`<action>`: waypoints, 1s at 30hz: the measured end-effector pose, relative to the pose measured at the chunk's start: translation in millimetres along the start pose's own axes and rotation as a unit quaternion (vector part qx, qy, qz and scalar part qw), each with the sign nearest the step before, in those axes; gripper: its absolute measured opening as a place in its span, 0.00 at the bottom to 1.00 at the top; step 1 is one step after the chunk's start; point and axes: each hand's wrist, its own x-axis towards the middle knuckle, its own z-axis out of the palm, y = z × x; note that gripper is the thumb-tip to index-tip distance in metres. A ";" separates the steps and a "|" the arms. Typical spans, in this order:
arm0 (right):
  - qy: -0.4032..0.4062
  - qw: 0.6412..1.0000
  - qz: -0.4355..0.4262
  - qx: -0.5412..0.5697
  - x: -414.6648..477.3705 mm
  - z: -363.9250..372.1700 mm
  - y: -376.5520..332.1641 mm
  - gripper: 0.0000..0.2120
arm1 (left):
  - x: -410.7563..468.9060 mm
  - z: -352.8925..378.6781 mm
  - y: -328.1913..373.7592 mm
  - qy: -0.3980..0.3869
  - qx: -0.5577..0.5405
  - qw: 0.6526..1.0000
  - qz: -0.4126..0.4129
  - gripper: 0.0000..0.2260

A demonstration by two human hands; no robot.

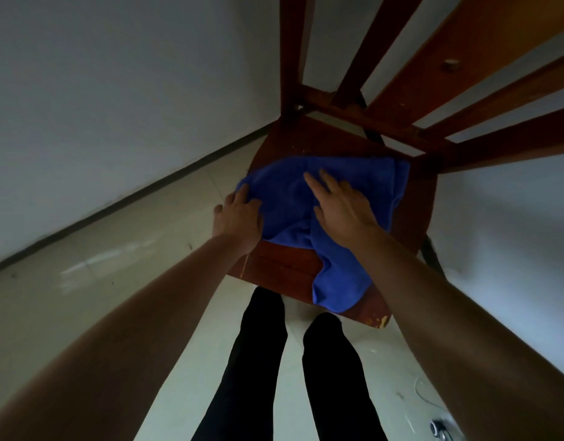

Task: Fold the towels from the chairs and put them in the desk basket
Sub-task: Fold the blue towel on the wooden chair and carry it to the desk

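A blue towel point(353, 183) lies spread and rumpled on the seat of a dark red wooden chair point(283, 268), with one corner hanging over the front edge. My left hand point(239, 218) grips the towel's left edge, its fingers curled into the cloth. On the middle of the towel my right hand point(341, 208) lies flat with straight fingers. No basket or desk is in view.
The chair's slatted back point(401, 90) rises at the upper right, close to white walls that meet in a corner. My legs in black trousers point(261, 361) stand on the pale tiled floor in front of the seat. A small metal object point(438, 429) lies on the floor at the lower right.
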 end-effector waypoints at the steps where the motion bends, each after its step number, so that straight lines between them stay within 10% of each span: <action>1: -0.002 1.000 -0.007 -0.004 -1.3 4.1 -0.6 0.32 | -1.4 2.5 -2.1 0.011 0.001 1.000 -0.002 0.17; 7: 0.157 0.986 0.003 -0.056 -43.2 24.3 17.4 0.25 | -2.8 6.2 2.6 0.077 0.005 0.997 -0.018 0.16; 13: -0.078 0.988 0.133 -0.025 -75.0 25.0 41.4 0.19 | 4.3 8.1 10.6 0.114 -0.029 0.993 -0.029 0.19; 22: 0.200 0.973 0.117 0.008 -32.0 17.7 18.2 0.11 | 0.1 16.0 3.4 0.146 0.045 0.988 -0.013 0.12; 26: 0.068 0.997 0.038 0.007 0.0 13.0 6.6 0.35 | -11.1 15.0 -9.2 0.159 0.027 0.985 0.059 0.14; 30: 0.011 1.000 0.017 0.008 -4.5 6.3 4.2 0.24 | -22.4 5.3 -18.0 0.107 0.021 0.991 0.071 0.09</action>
